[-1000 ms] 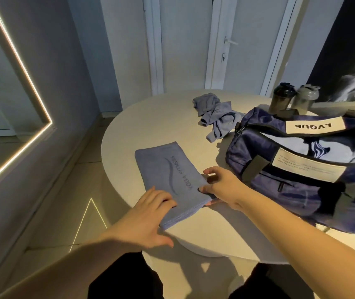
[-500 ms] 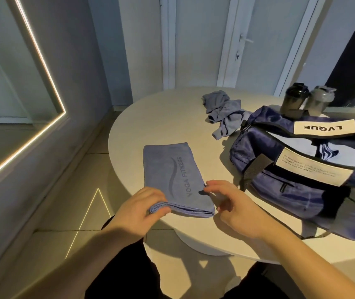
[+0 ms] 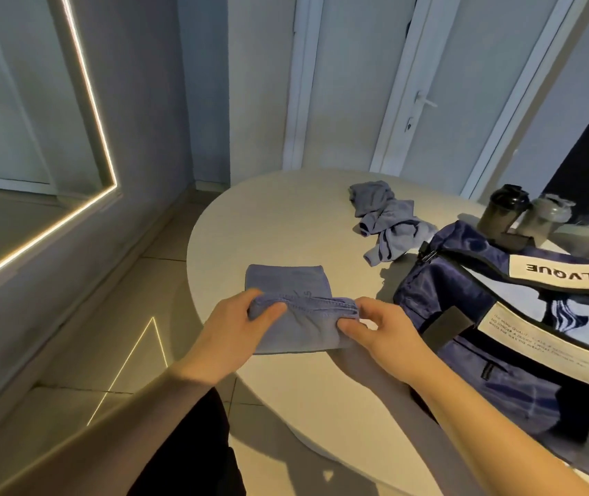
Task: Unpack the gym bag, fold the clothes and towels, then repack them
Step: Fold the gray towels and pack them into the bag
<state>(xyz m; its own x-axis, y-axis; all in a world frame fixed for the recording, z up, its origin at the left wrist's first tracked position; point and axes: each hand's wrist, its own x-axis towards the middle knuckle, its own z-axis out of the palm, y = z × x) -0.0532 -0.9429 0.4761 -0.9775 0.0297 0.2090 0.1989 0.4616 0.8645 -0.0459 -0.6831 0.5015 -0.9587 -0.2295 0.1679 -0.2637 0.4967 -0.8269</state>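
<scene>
Print on towel (image 3: 296, 327) mostly covered by the folded-over layer; one letter shows. Right edge cuts off gym bag (image 3: 457, 309), small print on its label (image 3: 543, 343) too fine to read. Bases of two bottles (image 3: 500, 214) hidden behind gym bag; left hand (image 3: 235, 327) fingertips hidden in towel fold

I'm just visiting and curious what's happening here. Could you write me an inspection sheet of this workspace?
Surface: round beige table.
Job's things: blue towel, near edge lifted mid-fold; navy gym bag, open, light striped cloth inside; crumpled blue-grey garment beyond, unfolded.
Clutter: dark shaker bottle and grey shaker bottle behind the bag.
Grippers: left hand and right hand each pinch the towel's near edge.
Cables: nothing seen.
Surroundings: LED-edged mirror on left wall, white door behind, tiled floor.
</scene>
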